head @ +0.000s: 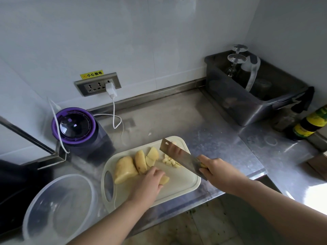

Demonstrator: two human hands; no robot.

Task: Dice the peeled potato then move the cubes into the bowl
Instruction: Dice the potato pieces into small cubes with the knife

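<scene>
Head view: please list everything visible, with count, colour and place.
counter: one, steel, across the frame
cutting board: one, cream, front centre
potato chunks: about four, pale yellow, board's left half
held chunk: one, pale yellow, mid-board
potato cubes: small pile, pale yellow, beside the blade
cleaver: one, steel, over the board
bowl: one, clear, left of the board, no cubes inside
appliance: one, dark with purple ring, back left
charger: one, white, in the wall socket
tub: one, grey, back right
glasses: two, clear, upturned in the tub
bottle: one, dark, yellow label, right edge
left hand: fingers curled on the held chunk
right hand: grips the cleaver handle
</scene>
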